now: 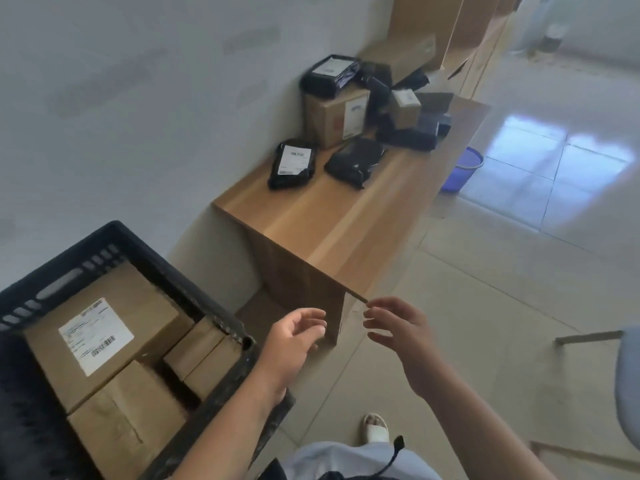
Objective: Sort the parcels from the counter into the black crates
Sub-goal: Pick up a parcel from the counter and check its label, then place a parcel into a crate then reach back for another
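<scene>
Parcels in black plastic wrap [292, 163] are left on the wooden counter [346, 216]; both hands, left [294, 337] and right [398, 327], are held empty with fingers loosely spread, presumably for reaching them.

Parcel sorting rm: labelled parcels [349, 109] on wood counter [332, 220], black crate [194, 282] w/ boxes

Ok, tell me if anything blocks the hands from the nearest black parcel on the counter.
Nothing visible does. Both hands, left and right, are empty, and bare counter lies before the labelled black parcel.
</scene>
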